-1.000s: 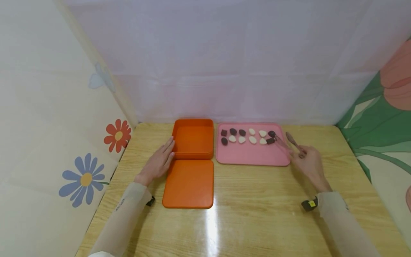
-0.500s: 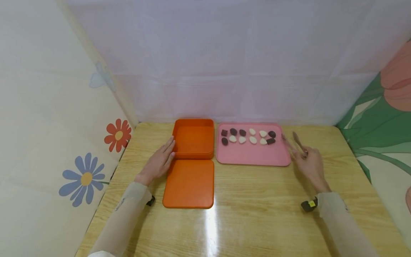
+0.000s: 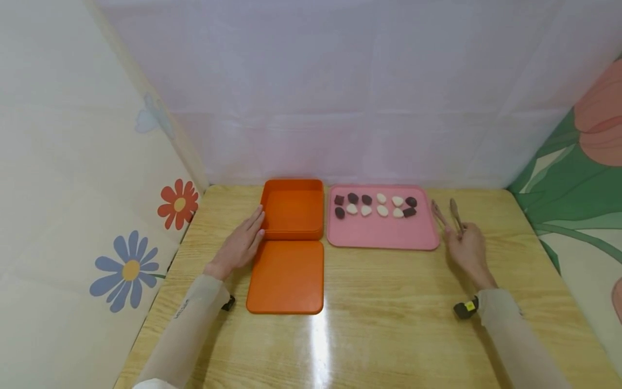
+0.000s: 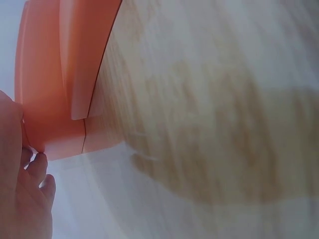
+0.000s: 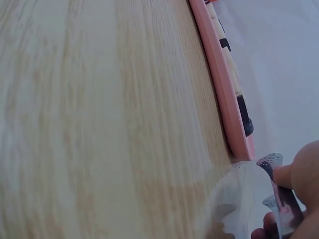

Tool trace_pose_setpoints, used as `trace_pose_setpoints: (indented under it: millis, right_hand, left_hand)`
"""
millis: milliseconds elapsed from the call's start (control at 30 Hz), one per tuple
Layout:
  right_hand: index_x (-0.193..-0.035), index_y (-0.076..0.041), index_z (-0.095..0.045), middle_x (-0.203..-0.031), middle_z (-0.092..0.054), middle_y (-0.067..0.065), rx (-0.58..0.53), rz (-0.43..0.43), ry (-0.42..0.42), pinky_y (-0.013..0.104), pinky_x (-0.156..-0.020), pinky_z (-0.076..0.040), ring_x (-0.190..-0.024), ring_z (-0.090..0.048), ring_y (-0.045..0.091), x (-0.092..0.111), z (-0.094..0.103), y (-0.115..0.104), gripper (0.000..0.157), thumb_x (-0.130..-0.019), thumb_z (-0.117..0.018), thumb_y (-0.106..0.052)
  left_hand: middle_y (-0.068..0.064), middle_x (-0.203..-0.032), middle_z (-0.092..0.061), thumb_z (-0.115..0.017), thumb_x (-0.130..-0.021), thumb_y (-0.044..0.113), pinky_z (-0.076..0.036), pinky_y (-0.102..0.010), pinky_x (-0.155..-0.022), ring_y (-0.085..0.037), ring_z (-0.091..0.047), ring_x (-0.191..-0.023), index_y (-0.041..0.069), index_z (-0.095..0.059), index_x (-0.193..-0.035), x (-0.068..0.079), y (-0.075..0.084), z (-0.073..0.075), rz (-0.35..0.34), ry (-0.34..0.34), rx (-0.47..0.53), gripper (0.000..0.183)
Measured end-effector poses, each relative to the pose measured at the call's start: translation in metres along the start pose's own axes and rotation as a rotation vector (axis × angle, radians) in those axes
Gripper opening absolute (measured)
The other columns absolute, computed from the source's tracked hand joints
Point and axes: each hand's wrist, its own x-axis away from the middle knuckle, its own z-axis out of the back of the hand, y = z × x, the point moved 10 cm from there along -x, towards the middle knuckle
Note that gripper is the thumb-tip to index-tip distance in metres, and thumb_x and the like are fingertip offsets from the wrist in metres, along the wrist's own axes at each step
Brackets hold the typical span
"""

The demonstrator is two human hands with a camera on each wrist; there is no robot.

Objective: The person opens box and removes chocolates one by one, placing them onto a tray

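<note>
My right hand (image 3: 468,247) grips a pair of metal tongs (image 3: 457,215) beside the right end of a pink tray (image 3: 379,235). The tongs' tips stand apart with nothing between them, as the right wrist view also shows. On the tray lie two rows of dark and white chocolates, among them a round dark chocolate (image 3: 411,202) and a square dark chocolate (image 3: 410,212) at the right end. My left hand (image 3: 238,246), its fingers extended, rests against the left side of an orange box (image 3: 292,235) that has nothing inside it.
An orange lid (image 3: 286,278) lies flat on the wooden table (image 3: 384,324), directly in front of the box. A pale cloth wall (image 3: 340,108) rises behind the table, and printed panels flank it on both sides.
The tongs have drawn away from the round dark chocolate to the right, off the tray's edge. Their arms have turned more upright in view. My left hand stays against the box.
</note>
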Motion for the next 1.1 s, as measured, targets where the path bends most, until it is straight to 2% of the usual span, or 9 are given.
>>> trace_pose_setpoints:
  millis: [100, 167, 367, 500, 700, 933, 1100]
  right_hand:
    - [-0.138, 0.025, -0.050, -0.107, -0.060, 0.039, 0.010, -0.025, 0.018, 0.066, -0.088, -0.050, -0.102, -0.060, 0.055, -0.002, 0.000, 0.004, 0.062, -0.110, -0.056, -0.030]
    - [-0.139, 0.024, -0.049, -0.108, -0.061, 0.039, 0.031, -0.042, 0.015, 0.069, -0.092, -0.049, -0.104, -0.061, 0.057, -0.004, -0.002, 0.006, 0.063, -0.110, -0.056, -0.031]
    - [-0.136, 0.021, -0.054, -0.103, -0.063, 0.037, 0.103, -0.070, 0.009, 0.068, -0.086, -0.050, -0.101, -0.063, 0.058, -0.008, -0.009, 0.010, 0.063, -0.110, -0.055, -0.036]
    - [-0.135, 0.021, -0.054, -0.110, -0.063, 0.039, 0.098, -0.082, 0.009, 0.070, -0.092, -0.047, -0.109, -0.060, 0.061, -0.010, -0.011, 0.012, 0.063, -0.109, -0.054, -0.037]
    - [-0.139, 0.020, -0.049, -0.125, -0.053, 0.043, 0.092, -0.129, -0.034, 0.072, -0.102, -0.039, -0.120, -0.049, 0.061, -0.010, -0.014, 0.018, 0.067, -0.110, -0.051, -0.040]
    - [-0.137, 0.020, -0.052, -0.123, -0.055, 0.044, 0.122, -0.149, -0.058, 0.071, -0.096, -0.042, -0.115, -0.053, 0.061, -0.007, -0.010, 0.023, 0.068, -0.109, -0.054, -0.042]
    - [-0.125, 0.016, -0.061, -0.112, -0.063, 0.039, 0.127, -0.138, -0.038, 0.066, -0.086, -0.047, -0.107, -0.060, 0.057, -0.007, -0.009, 0.025, 0.062, -0.107, -0.060, -0.043]
  left_hand:
    - [-0.019, -0.178, -0.019, -0.039, -0.118, 0.023, -0.025, -0.060, -0.130, -0.041, -0.030, -0.160, -0.005, -0.028, -0.166, -0.001, 0.000, 0.000, -0.002, 0.002, -0.004, 0.057]
    - [-0.019, -0.178, -0.019, -0.040, -0.118, 0.023, -0.026, -0.060, -0.130, -0.041, -0.030, -0.160, -0.004, -0.029, -0.166, 0.000, -0.001, 0.000, 0.002, 0.003, -0.007, 0.057]
    - [-0.019, -0.178, -0.019, -0.041, -0.117, 0.023, -0.025, -0.061, -0.129, -0.041, -0.030, -0.160, -0.004, -0.028, -0.167, 0.002, -0.001, -0.001, 0.011, -0.006, 0.001, 0.058]
    - [-0.018, -0.179, -0.017, -0.040, -0.118, 0.024, -0.024, -0.060, -0.130, -0.040, -0.030, -0.161, -0.003, -0.027, -0.167, 0.002, 0.000, -0.002, 0.014, -0.008, 0.000, 0.058]
    - [-0.019, -0.178, -0.019, -0.041, -0.117, 0.022, -0.026, -0.061, -0.129, -0.042, -0.032, -0.159, -0.005, -0.029, -0.166, 0.000, 0.004, -0.002, -0.006, 0.005, -0.005, 0.057]
    - [-0.018, -0.178, -0.017, -0.043, -0.117, 0.025, -0.025, -0.059, -0.130, -0.041, -0.030, -0.160, -0.004, -0.027, -0.167, -0.002, 0.006, -0.006, 0.000, -0.032, -0.001, 0.060]
    - [-0.017, -0.177, -0.023, -0.041, -0.117, 0.027, -0.027, -0.060, -0.129, -0.041, -0.032, -0.160, -0.003, -0.032, -0.166, -0.001, 0.001, -0.003, 0.005, 0.000, 0.027, 0.058]
